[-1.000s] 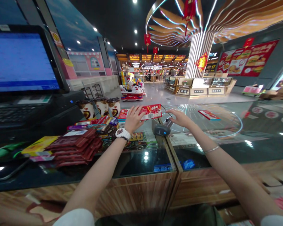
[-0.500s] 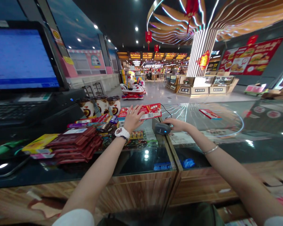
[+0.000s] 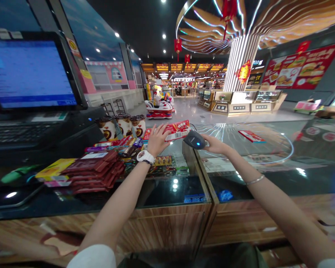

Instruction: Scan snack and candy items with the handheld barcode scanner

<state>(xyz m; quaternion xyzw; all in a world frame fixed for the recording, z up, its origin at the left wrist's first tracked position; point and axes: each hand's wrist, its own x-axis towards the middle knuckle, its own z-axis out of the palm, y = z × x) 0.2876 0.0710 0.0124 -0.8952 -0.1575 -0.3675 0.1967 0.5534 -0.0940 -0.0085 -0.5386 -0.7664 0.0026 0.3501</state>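
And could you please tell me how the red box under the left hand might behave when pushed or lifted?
The red box is probably fairly stiff, since its edges look straight. Its slim shape suggests it is light. With the left hand across it, it might not slide freely.

The glass-topped counter (image 3: 162, 194) carries a stack of brown packets (image 3: 93, 169) at the near left, with colourful bars (image 3: 131, 146) and three cups (image 3: 124, 125) beyond. A red pack (image 3: 251, 136) lies flat to the right.
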